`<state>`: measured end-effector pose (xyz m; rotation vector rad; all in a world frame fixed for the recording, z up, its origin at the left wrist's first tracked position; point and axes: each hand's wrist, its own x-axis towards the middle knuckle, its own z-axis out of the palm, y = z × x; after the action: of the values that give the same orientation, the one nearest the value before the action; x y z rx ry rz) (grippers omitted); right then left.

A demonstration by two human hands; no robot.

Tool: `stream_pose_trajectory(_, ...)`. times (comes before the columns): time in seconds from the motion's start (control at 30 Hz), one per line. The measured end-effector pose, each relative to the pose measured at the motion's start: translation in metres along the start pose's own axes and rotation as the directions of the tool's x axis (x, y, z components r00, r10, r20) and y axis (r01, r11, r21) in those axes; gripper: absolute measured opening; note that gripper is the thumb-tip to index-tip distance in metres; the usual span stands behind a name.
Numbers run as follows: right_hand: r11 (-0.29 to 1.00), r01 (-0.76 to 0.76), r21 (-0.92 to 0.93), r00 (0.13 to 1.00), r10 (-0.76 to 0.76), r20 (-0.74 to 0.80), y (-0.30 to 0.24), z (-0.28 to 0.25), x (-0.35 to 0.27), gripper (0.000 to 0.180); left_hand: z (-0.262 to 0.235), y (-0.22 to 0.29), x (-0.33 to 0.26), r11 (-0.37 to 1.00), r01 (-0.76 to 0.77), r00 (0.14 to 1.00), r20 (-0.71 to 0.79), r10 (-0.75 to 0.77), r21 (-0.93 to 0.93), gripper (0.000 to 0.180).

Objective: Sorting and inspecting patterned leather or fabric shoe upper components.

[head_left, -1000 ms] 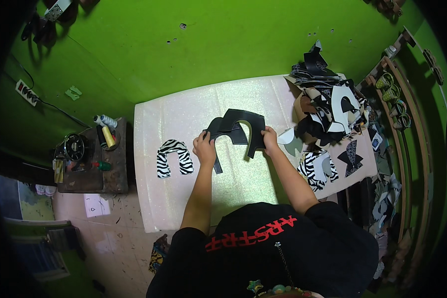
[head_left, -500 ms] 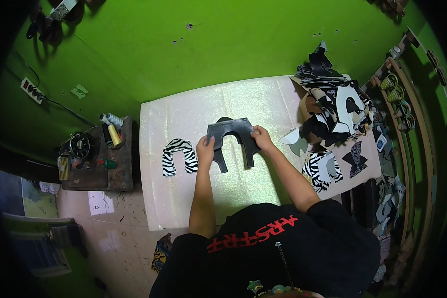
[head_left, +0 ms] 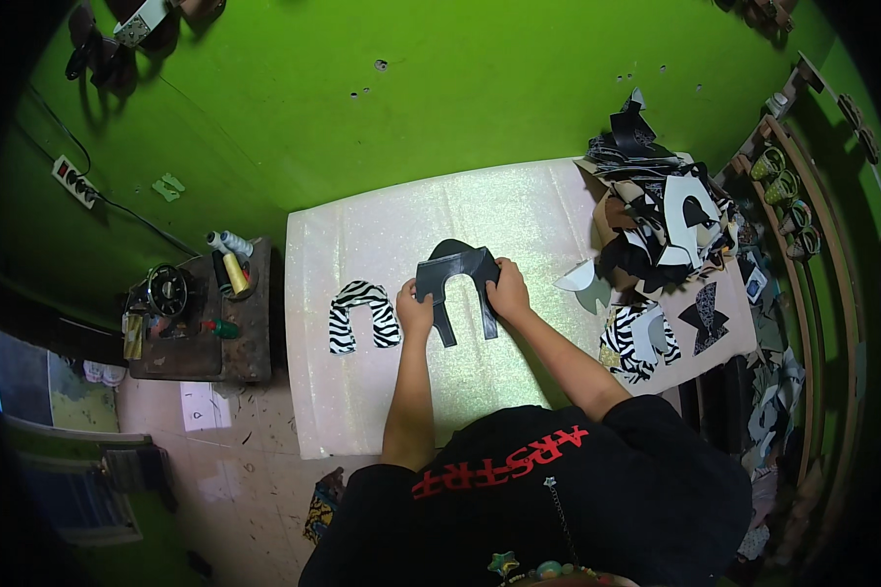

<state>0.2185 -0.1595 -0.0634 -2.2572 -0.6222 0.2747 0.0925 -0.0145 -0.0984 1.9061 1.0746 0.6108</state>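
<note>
- Black, arch-shaped cut piece lies flat near the middle of the pale, glittery counter, its two legs pointing toward 6 o'clock, back at the person.
- At 9 o'clock of the piece, the left hand grips the outer edge of its left leg, fingers curled and pinching the material.
- At 3 o'clock of the piece, the right hand presses on the right leg and upper corner, fingers closed together over the edge.
- A second dark rounded shape shows just above the arch at 12 o'clock; whether it is a separate layer cannot be told.
- Zebra-striped arch piece rests flat on the counter at 9 o'clock of the left hand, near it but not touching, legs also toward 6 o'clock.
- A heap of cut pieces in black, white, tan and animal print fills the counter's far right, at 2 o'clock of the hands; more zebra and black pieces lie at 3 o'clock.
- Off the counter at 9 o'clock stands a small dark side table with thread cones and tools on it.
- Bright green wall runs behind the counter at 12 o'clock.
</note>
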Motion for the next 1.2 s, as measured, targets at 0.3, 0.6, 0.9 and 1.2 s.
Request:
stream_pose_trajectory(0.3, 0.927, 0.196, -0.319, 0.980, -0.170, 0.106, 0.000, -0.001, -0.020, 0.052, 0.002, 0.034, -0.039, 0.921, -0.139, 0.987, 0.125, 0.099, 0.363, 0.053)
stream_pose_trajectory(0.6, 0.933, 0.213, -0.291, 0.961, -0.146, 0.235, 0.012, -0.017, -0.024, 0.054, 0.003, 0.030, -0.042, 0.797, -0.241, 0.936, 0.349, 0.040, 0.554, 0.069)
stream_pose_trajectory(0.9, 0.911, 0.109, 0.398, 0.994, -0.113, -0.013, 0.066, -0.067, -0.051, 0.014, 0.010, 0.057, -0.024, 0.791, -0.044, 0.921, 0.331, -0.204, 0.610, 0.066)
stream_pose_trajectory(1.2, 0.778, 0.113, 0.618, 0.837, 0.261, -0.481, 0.158, -0.167, -0.089, 0.010, 0.128, 0.137, -0.119, 0.775, -0.632, 0.773, 0.075, 0.630, 0.007, 0.026)
